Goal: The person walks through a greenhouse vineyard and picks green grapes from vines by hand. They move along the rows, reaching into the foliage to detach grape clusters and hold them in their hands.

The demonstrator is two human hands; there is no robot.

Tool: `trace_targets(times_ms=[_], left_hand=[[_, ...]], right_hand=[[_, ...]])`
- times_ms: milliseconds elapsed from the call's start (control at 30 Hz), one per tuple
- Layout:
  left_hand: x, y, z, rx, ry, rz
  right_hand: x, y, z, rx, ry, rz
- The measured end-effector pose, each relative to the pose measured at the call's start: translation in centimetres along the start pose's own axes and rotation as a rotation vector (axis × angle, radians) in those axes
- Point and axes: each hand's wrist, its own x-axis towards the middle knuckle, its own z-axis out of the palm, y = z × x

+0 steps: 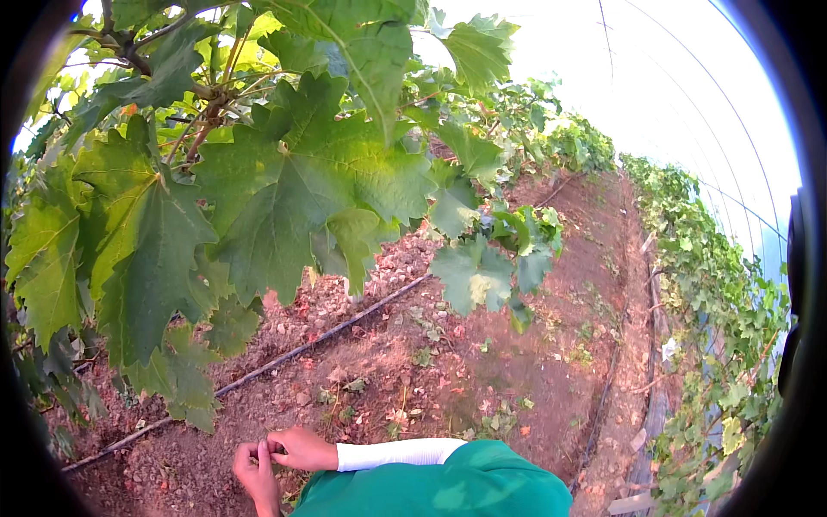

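Low in the picture, my left hand and my right hand meet in front of my body. Their fingertips are pinched close together and touch or nearly touch. Whether something small is between them cannot be made out. A white sleeve covers my right forearm, beside a green garment. Above the hands hang large lobed grapevine leaves, apart from them and nearer the camera. A woody vine stem shows among the leaves at upper left.
A dark irrigation hose runs diagonally over the brown soil, beyond my hands. Dry leaves and clods litter the ground. Another vine row lines the right side, under the greenhouse's pale film cover and thin hoops.
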Motion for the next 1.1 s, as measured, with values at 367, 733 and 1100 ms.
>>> trace_targets(times_ms=[367,733,1100], left_hand=[[0.2,-0.6,-0.1,-0.072,0.002,-0.063],[-0.3,-3.7,-1.4,-0.008,-0.05,-0.066],[1.0,4.1,-2.6,-0.01,-0.087,-0.003]], right_hand=[[0.6,0.4,0.0,-0.001,-0.035,-0.006],[1.4,0.9,-0.2,0.018,-0.029,-0.031],[1.2,-2.3,-1.5,-0.015,0.106,-0.021]])
